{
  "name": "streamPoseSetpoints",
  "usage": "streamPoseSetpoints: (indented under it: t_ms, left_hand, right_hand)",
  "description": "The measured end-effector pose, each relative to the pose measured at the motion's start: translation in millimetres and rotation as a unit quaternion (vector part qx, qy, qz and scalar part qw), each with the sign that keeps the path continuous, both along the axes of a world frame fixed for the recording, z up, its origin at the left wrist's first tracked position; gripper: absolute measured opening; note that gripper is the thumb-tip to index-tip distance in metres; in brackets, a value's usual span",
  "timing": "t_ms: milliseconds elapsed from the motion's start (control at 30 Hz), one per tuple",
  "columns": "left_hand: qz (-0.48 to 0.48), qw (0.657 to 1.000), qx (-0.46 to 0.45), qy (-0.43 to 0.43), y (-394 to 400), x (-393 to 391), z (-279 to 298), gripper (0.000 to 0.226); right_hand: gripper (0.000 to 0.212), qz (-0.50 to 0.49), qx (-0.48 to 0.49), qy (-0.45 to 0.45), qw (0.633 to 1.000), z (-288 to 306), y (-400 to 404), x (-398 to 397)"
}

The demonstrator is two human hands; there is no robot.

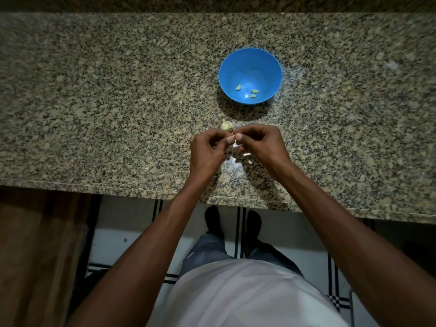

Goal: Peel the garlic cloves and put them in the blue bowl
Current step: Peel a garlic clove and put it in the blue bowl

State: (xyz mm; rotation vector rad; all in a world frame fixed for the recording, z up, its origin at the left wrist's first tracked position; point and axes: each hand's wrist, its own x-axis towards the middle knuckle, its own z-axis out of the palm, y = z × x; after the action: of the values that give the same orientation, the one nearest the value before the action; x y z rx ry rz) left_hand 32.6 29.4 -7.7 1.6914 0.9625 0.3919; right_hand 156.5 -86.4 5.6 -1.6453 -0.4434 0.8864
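Speckled granite counter (94, 102) fills the upper view, its front edge running across below the wrists, with a dark band of wall or backsplash along the far side. Under the overhang there's white tiled floor (122, 223) with black stripes and a wooden cabinet side (35, 256) at left. The blue bowl (269, 67) sits toward the back, right of centre, three peeled cloves (238, 87) lying in its bottom. Both hands meet just in front of it: left hand (207, 149) and right hand (262, 142) have fingers curled, thumbs tip to tip, pinching a small garlic clove between them, mostly hidden. A pale garlic piece (227, 125) rests on the counter just beyond the fingers, and papery skin scraps (246, 155) lie beneath the hands.
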Motion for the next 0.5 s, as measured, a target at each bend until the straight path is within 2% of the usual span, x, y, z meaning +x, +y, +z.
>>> streamPoseSetpoints:
  t_ms: [133, 267, 367, 500]
  left_hand:
    - [-0.002, 1.0, -0.008, 0.004, 0.0, -1.8, 0.8, 0.018]
    - [-0.03, 0.998, 0.046, 0.024, 0.6, -0.8, 4.6, 0.014]
    - [-0.049, 0.996, 0.067, 0.031, 2.0, -1.2, 6.0, 0.014]
    - [-0.037, 0.999, 0.013, 0.018, 3.5, -1.5, 6.5, 0.02]
  right_hand:
    - [0.015, 0.023, -0.006, -0.032, 0.999, 1.0, 0.5, 1.3]
    - [0.009, 0.003, -0.009, -0.03, 1.0, -0.8, 1.0, 0.9]
    - [0.007, 0.005, -0.019, -0.07, 0.997, -0.5, 0.7, -0.8]
    - [0.009, 0.01, -0.033, -0.13, 0.991, 1.1, 0.9, -2.9]
